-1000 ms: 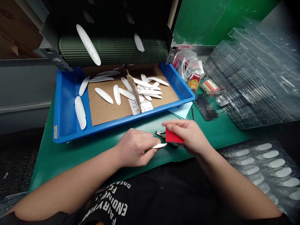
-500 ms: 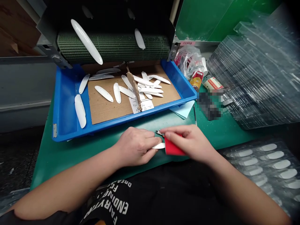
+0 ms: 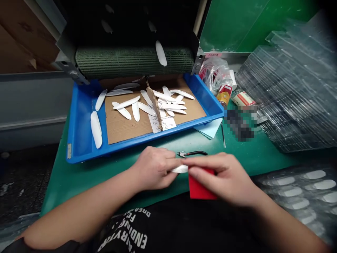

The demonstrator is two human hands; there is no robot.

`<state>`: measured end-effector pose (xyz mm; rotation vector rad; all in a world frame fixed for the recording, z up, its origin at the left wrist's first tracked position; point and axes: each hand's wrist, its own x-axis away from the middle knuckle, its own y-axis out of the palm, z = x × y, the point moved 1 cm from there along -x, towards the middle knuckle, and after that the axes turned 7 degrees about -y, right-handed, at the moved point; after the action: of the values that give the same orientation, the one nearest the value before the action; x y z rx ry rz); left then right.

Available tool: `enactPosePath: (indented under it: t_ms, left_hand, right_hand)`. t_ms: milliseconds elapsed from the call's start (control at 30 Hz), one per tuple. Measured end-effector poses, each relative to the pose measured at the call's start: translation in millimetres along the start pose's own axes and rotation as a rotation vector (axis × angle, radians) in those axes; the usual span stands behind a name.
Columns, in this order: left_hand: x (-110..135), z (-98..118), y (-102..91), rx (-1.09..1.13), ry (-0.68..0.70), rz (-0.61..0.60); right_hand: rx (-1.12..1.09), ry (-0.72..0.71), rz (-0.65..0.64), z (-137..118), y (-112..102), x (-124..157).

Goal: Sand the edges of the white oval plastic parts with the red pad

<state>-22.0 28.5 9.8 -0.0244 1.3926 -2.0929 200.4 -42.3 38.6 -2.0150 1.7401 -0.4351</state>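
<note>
My left hand [image 3: 155,167] is closed around a small white oval plastic part [image 3: 181,169], whose right end sticks out from the fingers. In my right hand [image 3: 226,177] is a flat red piece [image 3: 201,188], pinched between thumb and fingers. It is held at the right end of the white part; the fingers hide whether the two touch. My right fingertips reach close to my left fingers. Just beyond the hands, side-cutting pliers [image 3: 196,153] with a dark handle lie on the green table [image 3: 126,158].
A blue tray [image 3: 147,141] lined with cardboard holds several white parts, under a green conveyor belt [image 3: 131,61] carrying another white part [image 3: 161,52]. Stacked clear plastic trays [image 3: 295,95] stand at right. A clear tray of white parts [image 3: 292,191] lies nearer, lower right. A pen [image 3: 223,135] lies beyond my right hand.
The long white part at the belt's left has dropped into the blue tray onto others. My right hand and the red piece moved toward my body, exposing the pliers. The view shifted slightly.
</note>
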Motion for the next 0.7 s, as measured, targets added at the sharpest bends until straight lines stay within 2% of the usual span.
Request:
enactPosePath:
  t_ms: [33,67,133,200,300,400,467,500,567,667,700]
  left_hand:
    - [0,1,-0.8,0.024,-0.005,0.014]
    - [-1,1,-1.9,0.060,-0.012,0.029]
    - [-1,2,-4.6,0.151,-0.026,0.070]
    - [-1,1,-8.1,0.260,-0.044,0.132]
    - [-1,-1,-17.3,0.436,-0.114,0.253]
    - [-3,-8,-39.1,0.587,-0.279,0.421]
    - [-8,-19,-63.8,0.618,-0.424,0.534]
    - [-12,-27,-78.6,0.577,-0.492,0.551]
    - [-24,-50,-109.6,0.318,-0.616,0.472]
    - [-50,-99,-143.8,-0.329,-0.800,0.141]
    - [-60,-116,-148.9,-0.408,-0.845,0.085]
  right_hand:
    - [0.015,-0.013,-0.056,3,-1,0]
    - [0.071,0.011,-0.040,9,-3,1]
    - [0.231,0.138,0.156,25,-11,1]
    - [0.268,0.231,0.271,41,-18,4]
    - [0.222,0.216,0.403,55,-23,17]
    - [0.180,0.190,0.478,70,-22,35]
    - [0.156,0.193,0.522,84,-19,45]
    - [0.138,0.191,0.527,92,-17,48]
    - [0.089,0.169,0.505,107,-12,51]
    - [0.039,0.097,0.471,118,-4,50]
    - [0.037,0.077,0.482,118,-2,50]
